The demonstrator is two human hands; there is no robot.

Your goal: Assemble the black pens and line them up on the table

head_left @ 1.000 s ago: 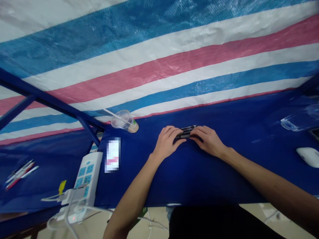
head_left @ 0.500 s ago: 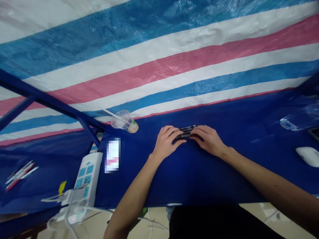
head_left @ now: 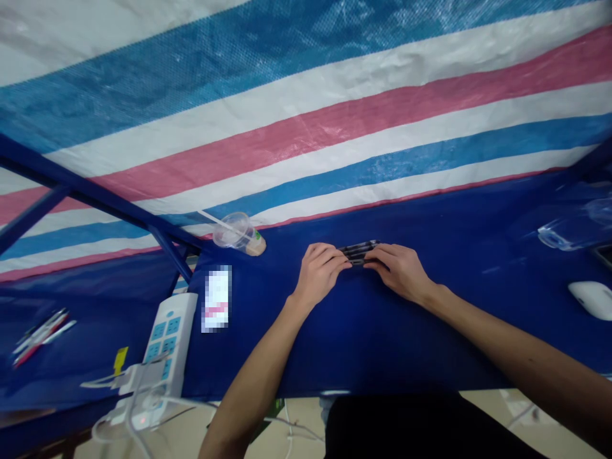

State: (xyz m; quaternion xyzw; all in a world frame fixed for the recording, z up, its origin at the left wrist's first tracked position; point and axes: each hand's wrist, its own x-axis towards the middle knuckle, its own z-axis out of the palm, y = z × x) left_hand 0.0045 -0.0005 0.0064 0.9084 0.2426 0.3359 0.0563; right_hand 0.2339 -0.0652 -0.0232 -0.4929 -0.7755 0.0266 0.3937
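Several dark pens (head_left: 358, 251) lie side by side across the middle of the blue table, close together. My left hand (head_left: 319, 273) has its curled fingers closed over their left ends, thumb along the near side. The right ends are gripped by my right hand (head_left: 400, 270), with bent fingers and the thumb at the near edge. Between both hands only the middle of the pens shows; their ends are mostly hidden under my fingers.
A clear plastic cup with a straw (head_left: 243, 234) lies left of my hands, beyond a lit phone (head_left: 216, 299). A white power strip (head_left: 168, 341) with cables borders the left. More pens (head_left: 43, 335) lie farther left. At right are a clear bottle (head_left: 564, 233) and white case (head_left: 591, 299).
My left thumb has drawn in against the near side of the pens, and the pens now sit closer together. The right hand has shifted only slightly.
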